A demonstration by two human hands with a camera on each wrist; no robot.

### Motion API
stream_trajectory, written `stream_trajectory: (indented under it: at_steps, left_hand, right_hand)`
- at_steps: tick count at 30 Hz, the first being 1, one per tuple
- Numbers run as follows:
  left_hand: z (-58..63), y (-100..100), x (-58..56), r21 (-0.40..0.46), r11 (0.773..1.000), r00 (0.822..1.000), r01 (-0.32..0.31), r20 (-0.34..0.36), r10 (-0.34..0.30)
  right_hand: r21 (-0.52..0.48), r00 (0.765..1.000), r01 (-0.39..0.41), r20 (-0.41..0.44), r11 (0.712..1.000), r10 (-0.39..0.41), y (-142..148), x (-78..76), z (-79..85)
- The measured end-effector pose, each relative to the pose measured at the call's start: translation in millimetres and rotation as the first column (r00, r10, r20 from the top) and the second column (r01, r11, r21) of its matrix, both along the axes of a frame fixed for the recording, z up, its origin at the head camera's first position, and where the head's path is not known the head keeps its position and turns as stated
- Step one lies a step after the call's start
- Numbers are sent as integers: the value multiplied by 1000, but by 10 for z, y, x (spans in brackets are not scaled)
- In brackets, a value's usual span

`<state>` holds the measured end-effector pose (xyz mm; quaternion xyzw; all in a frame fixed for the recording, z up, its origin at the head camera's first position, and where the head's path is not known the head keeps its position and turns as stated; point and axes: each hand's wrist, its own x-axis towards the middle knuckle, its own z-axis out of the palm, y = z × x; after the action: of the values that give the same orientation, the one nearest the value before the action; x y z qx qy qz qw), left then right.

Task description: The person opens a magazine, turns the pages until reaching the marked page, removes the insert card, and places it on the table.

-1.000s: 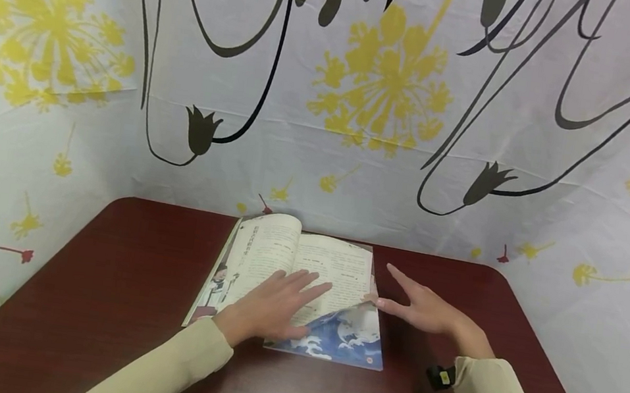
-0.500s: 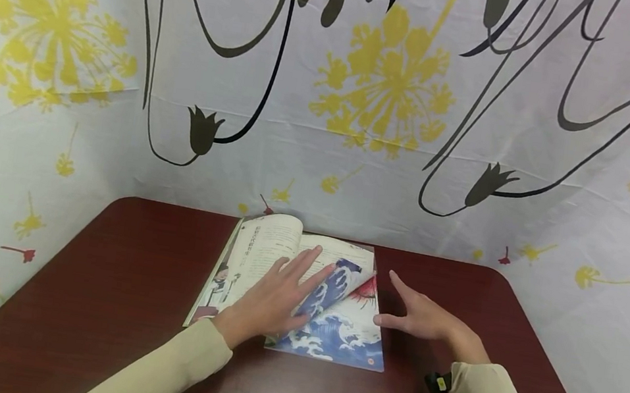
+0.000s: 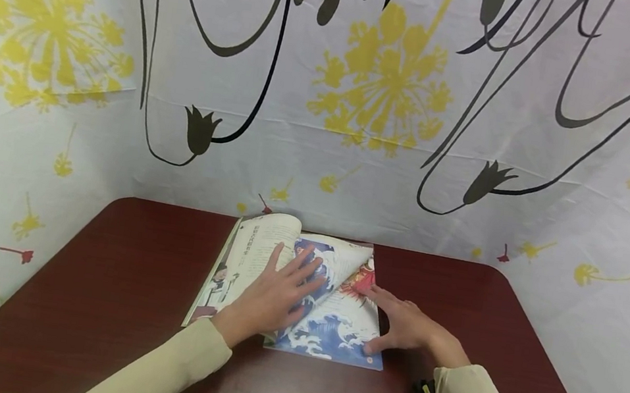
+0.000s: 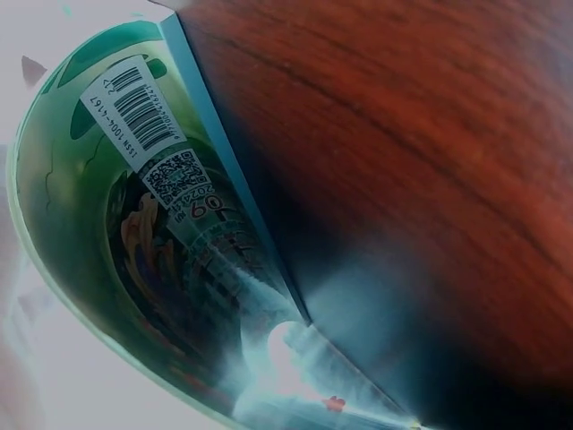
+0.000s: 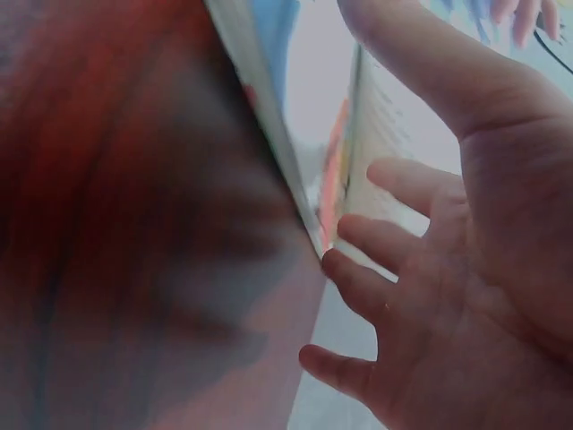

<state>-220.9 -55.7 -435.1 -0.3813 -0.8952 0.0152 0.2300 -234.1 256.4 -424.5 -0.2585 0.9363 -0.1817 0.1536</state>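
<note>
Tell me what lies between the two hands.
In the head view, a curled page and the wave picture beside it lie between the left hand and right hand.

A small nook, screened off with sheeting; whether it stands in a home, an office or elsewhere cannot be told. Beyond the left hand (image 3: pixel 266 296) and the right hand (image 3: pixel 414 326) rises a creased pale sheet (image 3: pixel 376 188), printed with yellow flower heads and dark trailing stems. Similar sheeting flanks both hands on their outer sides, around the red-brown, wood-grained surface (image 3: pixel 132 265) beneath them.
</note>
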Motion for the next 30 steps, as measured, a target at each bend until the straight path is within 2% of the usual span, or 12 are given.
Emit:
stream_trajectory:
  at_steps: [6, 11, 16, 20, 26, 30]
  left_hand:
    - [-20, 3, 5, -36, 999, 999, 23, 30, -22]
    - [-66, 27, 1, -59, 997, 997, 39, 65, -35]
    - [-47, 49, 6, -105, 994, 998, 9, 59, -3]
    - [-12, 50, 10, -93, 996, 998, -8, 67, 14]
    - [-17, 58, 7, -104, 994, 994, -44, 90, 53]
    - [-17, 51, 12, -98, 994, 996, -46, 75, 53]
  right_hand:
    - [-15, 997, -70, 23, 997, 70, -23, -10, -76]
    - [-6, 996, -66, 57, 998, 66, -21, -19, -76]
    - [1, 996, -74, 59, 997, 73, -30, -18, -63]
    - [8, 994, -108, 24, 994, 108, -41, -19, -69]
    - [18, 995, -91, 32, 996, 91, -58, -8, -55]
    - [17, 996, -73, 44, 997, 72, -43, 4, -62]
